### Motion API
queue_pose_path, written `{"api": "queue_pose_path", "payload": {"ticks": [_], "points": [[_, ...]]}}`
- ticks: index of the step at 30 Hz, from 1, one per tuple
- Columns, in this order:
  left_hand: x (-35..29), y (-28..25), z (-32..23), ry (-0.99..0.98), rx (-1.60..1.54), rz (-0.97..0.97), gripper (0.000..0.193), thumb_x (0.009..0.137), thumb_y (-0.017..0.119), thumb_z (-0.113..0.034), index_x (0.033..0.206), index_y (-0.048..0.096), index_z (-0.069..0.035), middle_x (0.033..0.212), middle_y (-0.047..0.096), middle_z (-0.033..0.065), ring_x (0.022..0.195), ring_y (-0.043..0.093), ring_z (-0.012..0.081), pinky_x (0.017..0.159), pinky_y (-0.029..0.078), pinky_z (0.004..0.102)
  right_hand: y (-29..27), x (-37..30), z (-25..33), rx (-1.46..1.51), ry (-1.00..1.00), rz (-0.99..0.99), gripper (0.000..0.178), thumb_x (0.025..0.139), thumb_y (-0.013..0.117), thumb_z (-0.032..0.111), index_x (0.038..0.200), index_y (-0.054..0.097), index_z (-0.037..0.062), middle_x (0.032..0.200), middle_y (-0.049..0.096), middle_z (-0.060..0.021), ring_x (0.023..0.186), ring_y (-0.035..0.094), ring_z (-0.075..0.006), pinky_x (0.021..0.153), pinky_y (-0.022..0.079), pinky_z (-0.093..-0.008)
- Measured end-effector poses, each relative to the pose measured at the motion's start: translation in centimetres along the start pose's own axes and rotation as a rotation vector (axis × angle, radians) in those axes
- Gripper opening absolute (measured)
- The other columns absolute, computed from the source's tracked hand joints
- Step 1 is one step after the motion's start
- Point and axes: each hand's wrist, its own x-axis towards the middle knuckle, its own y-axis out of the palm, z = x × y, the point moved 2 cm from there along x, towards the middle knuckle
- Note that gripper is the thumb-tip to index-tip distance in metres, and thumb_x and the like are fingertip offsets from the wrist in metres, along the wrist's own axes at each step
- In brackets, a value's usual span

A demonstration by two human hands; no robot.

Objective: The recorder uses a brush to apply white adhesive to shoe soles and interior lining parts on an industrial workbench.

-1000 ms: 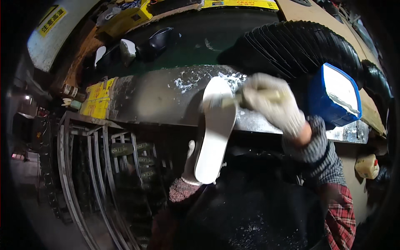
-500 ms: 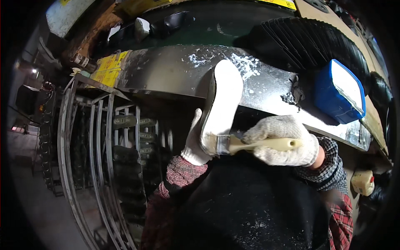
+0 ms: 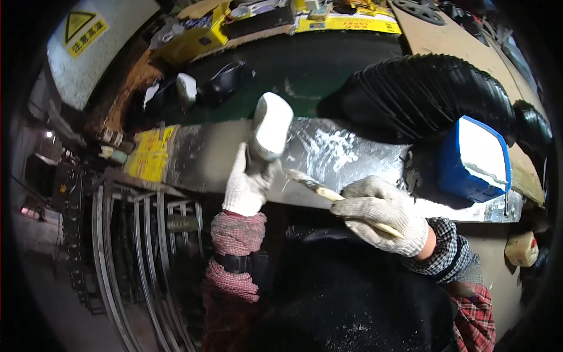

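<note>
In a knitted white glove, my left hand point(image 3: 251, 185) is wrapped round the heel end of a shoe-shaped piece point(image 3: 274, 122). Its underside is white and faces up, its toe pointing away from me over the metal ledge's edge. My right hand point(image 3: 384, 214), also gloved, grips a flat paintbrush point(image 3: 328, 193) by its pale handle. The bristles, stained with white, point left and are apart from the shoe piece. On the ledge to the right stands a blue tub point(image 3: 448, 161) with white stuff in it.
White smears cover the metal ledge point(image 3: 205, 144). Behind it, a dark green belt point(image 3: 305, 73) carries several shoe pieces point(image 3: 226, 79). A row of black soles point(image 3: 434, 94) leans at the right. A metal rack point(image 3: 111, 264) stands lower left, a small bottle point(image 3: 521, 249) lower right.
The brush has come off the shoe piece's white underside. My left hand has carried the piece left and tipped it away. The view has shifted, showing more of the far side.
</note>
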Motion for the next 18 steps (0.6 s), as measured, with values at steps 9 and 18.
{"api": "queue_pose_path", "payload": {"ticks": [9, 18], "points": [[13.1, 10.8, 7.5, -0.153, 0.368, 0.279, 0.072, 0.094, 0.063, -0.045, 0.143, 0.033, -0.001, 0.116, 0.053, 0.0219, 0.093, 0.061, 0.0278, 0.082, 0.054, 0.0376, -8.3, -6.9, 0.5, 0.069, 0.324, -0.179, 0.026, 0.084, 0.069, 0.0, 0.11, 0.07, 0.003, 0.098, 0.065, -0.0124, 0.09, 0.064, -0.0277, 0.08, 0.052, -0.0359], [12.7, 15.1, 8.7, -0.095, 0.635, -0.063, 0.051, 0.088, 0.056, -0.066, 0.096, 0.069, -0.017, 0.07, 0.063, -0.0012, 0.04, 0.037, 0.0087, 0.035, 0.026, 0.0201, -14.1, -14.2, 2.7, -0.048, 0.257, -0.345, 0.029, 0.087, 0.068, 0.003, 0.116, 0.067, 0.0063, 0.102, 0.063, -0.0107, 0.094, 0.064, -0.0264, 0.085, 0.052, -0.0352]]}}
